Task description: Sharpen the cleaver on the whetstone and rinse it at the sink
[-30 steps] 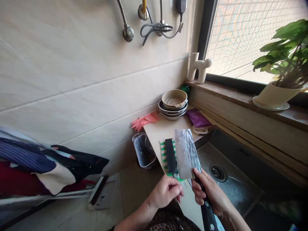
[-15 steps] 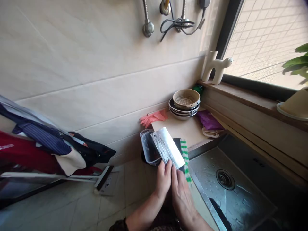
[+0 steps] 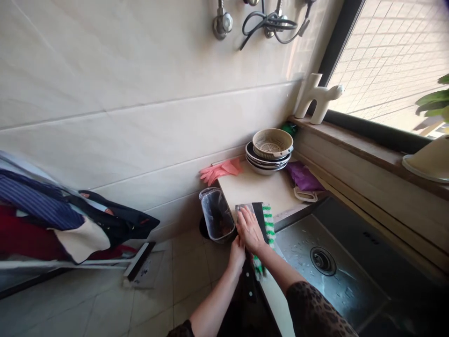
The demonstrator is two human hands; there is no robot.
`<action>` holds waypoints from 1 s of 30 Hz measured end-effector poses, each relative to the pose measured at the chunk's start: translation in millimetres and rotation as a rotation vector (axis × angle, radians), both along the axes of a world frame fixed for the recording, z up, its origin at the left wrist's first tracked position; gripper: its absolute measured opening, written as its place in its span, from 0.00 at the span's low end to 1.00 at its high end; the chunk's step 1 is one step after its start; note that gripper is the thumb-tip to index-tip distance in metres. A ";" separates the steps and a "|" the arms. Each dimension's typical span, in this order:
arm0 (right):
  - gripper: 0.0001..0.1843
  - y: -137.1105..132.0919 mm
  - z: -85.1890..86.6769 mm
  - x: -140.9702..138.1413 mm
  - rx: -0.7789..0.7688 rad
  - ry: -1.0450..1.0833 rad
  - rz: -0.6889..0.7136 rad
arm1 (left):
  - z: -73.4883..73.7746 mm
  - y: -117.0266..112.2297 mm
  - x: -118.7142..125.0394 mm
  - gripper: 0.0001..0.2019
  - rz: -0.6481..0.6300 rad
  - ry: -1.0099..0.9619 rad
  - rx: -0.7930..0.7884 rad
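Note:
A cleaver point(image 3: 240, 209) lies low over a dark flat slab point(image 3: 258, 216), its black riveted handle point(image 3: 249, 285) pointing toward my body. Under the slab is a green-and-white striped cloth point(image 3: 268, 223) on the counter's edge beside the sink. My right hand point(image 3: 249, 230) rests flat on the blade with its fingers stretched out, covering most of it. At the blade's left side, my left hand point(image 3: 237, 254) is closed on the cleaver near the handle end. Its fingertips are partly hidden.
A lined bin point(image 3: 216, 215) stands left of the counter. Behind are pink gloves point(image 3: 220, 171), stacked bowls under a beige colander point(image 3: 272, 142), and a purple bag point(image 3: 304, 176). The steel sink point(image 3: 298, 248) lies to the right. Clothes hang on a rack point(image 3: 101, 265) at left.
The cleaver, raised and tilted with its blade showing, has come down over the dark slab. My right hand has moved forward and flattened onto the blade. The view has shifted slightly.

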State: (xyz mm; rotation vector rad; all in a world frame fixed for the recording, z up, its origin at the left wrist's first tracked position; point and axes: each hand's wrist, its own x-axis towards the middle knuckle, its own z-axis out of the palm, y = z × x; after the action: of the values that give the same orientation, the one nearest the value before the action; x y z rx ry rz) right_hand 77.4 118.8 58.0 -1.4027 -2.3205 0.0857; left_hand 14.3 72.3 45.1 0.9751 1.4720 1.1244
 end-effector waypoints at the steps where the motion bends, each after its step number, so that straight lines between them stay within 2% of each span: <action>1: 0.24 9.7 -2.8 0.4 -0.023 -0.014 -0.016 | -2.8 0.1 -5.5 0.25 0.011 -0.073 -0.039; 5: 0.25 29.7 -11.6 6.5 -0.056 -0.055 -0.018 | -9.4 -6.7 -21.5 0.28 -0.004 -0.185 -0.124; 8: 0.24 29.3 -19.9 8.5 -0.071 -0.079 0.005 | -11.4 -26.1 -23.7 0.30 -0.053 -0.271 -0.199; 12: 0.26 25.5 -27.1 7.6 -0.085 -0.102 0.015 | -14.9 -59.0 -21.3 0.32 -0.083 -0.590 -0.376; 14: 0.26 26.2 -27.4 6.6 -0.089 -0.113 0.015 | -15.5 -65.9 -18.9 0.33 -0.074 -0.720 -0.433; 20: 0.28 32.2 -22.2 -1.1 -0.103 -0.126 -0.051 | -6.0 -57.5 -13.2 0.36 -0.047 -0.550 -0.457; 23: 0.29 24.2 -23.9 -2.2 -0.115 -0.120 -0.076 | -2.9 -63.4 -9.0 0.36 -0.025 -0.505 -0.466; 27: 0.32 13.2 -26.0 3.5 -0.081 -0.114 -0.029 | -4.1 -72.5 -0.3 0.36 -0.009 -0.459 -0.513; 30: 0.31 23.6 -20.4 7.2 -0.095 -0.102 -0.005 | -2.4 -60.6 4.6 0.36 0.005 -0.433 -0.505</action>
State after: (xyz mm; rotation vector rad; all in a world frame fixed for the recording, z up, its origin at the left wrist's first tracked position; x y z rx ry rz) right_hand 84.6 142.4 37.6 -1.4909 -2.4249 0.1275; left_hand 19.0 11.7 42.7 0.3492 1.3031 0.8361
